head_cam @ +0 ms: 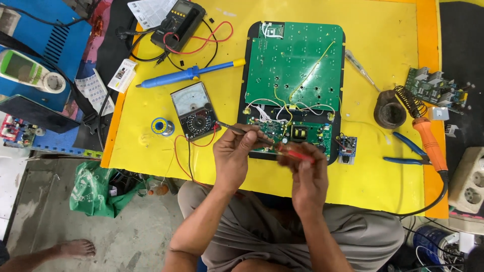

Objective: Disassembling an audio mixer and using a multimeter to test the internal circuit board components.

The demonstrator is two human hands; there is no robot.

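Left hand [233,151] fingers clamp a thin metal probe [233,128], right hand [306,168] fingers clamp a red probe [298,154], over the green circuit board's [295,65] near edge.

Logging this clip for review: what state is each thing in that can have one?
Left hand: gripping a black probe, tip toward the board.
Right hand: gripping a red probe.
Green circuit board: exposed, lying flat in its black frame.
Soldering iron: parked in its coil stand.
Analog multimeter: face up, leads attached.
Blue pliers: handles spread.
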